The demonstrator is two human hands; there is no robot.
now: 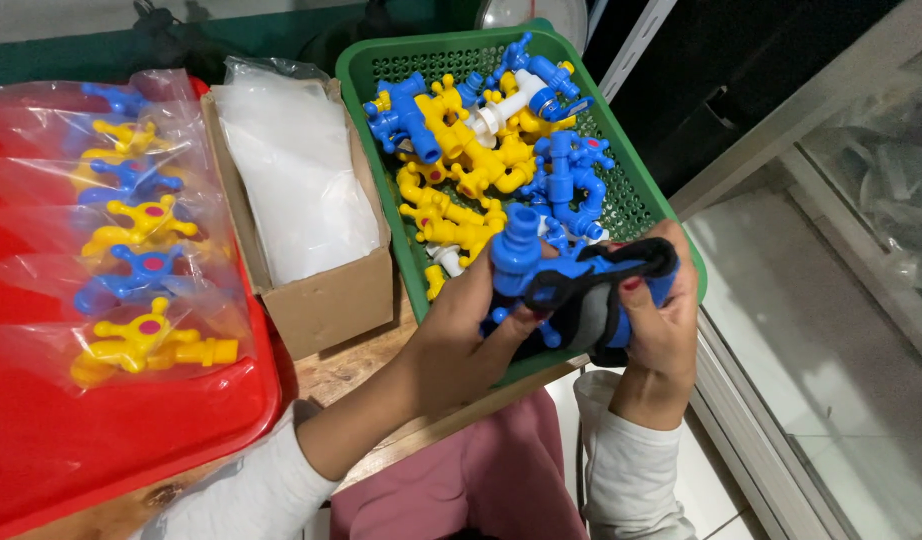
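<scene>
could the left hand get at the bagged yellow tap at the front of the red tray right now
Probably not right away. The path to the bagged yellow tap on the red tray looks open, with nothing lying over it, but the left hand is gripping a blue plastic tap together with the right hand.
</scene>
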